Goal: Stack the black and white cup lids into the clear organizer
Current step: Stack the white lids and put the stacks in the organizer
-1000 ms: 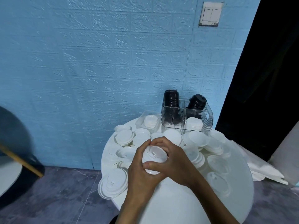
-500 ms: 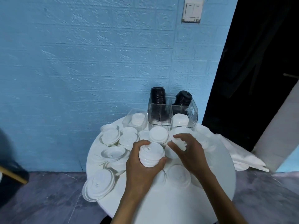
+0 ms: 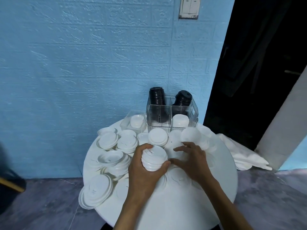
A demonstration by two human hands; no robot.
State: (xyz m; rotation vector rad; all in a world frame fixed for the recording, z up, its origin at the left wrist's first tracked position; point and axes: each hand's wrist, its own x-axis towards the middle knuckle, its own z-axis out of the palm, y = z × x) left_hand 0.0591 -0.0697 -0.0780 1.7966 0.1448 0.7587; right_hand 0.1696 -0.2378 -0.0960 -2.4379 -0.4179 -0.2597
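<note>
Two black lid stacks [image 3: 169, 103] stand in clear organizer [image 3: 172, 117]

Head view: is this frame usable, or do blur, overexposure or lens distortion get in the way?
Head view: usable. The white lids and round table nearly blow out, so lid edges merge. The wide-angle lens bows the light switch and doorway edge. The left hand and its lid stack stay sharp; the right hand looks slightly soft. The far left edge is dark and smeared.

Left hand [image 3: 144, 171] grips a white lid stack [image 3: 153, 159]; right hand [image 3: 192, 161] touches loose lids [image 3: 174, 145]
</note>
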